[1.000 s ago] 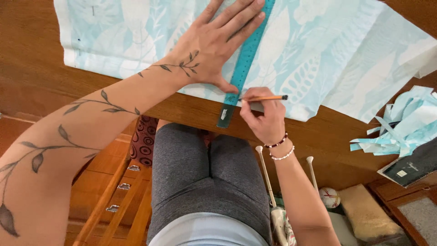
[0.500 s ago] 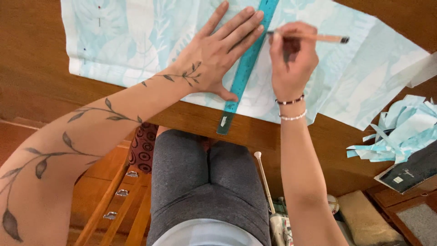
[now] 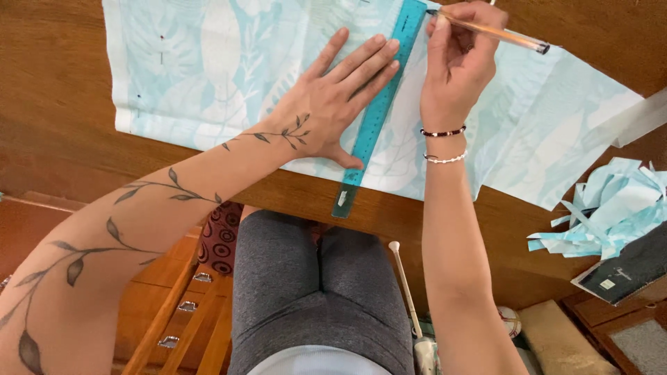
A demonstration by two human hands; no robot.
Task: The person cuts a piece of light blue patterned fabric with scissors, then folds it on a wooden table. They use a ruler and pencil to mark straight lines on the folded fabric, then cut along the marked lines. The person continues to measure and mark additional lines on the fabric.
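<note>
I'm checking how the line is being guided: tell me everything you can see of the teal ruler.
The teal ruler is a long, flat, slim strip, plastic by its look, with fine dark markings along it. It lies slanted on the pale blue leaf-print paper; its near end juts over the wooden table edge. The left hand presses flat on it, fingertips on its left side. The right hand holds a pen at its far end.
</note>
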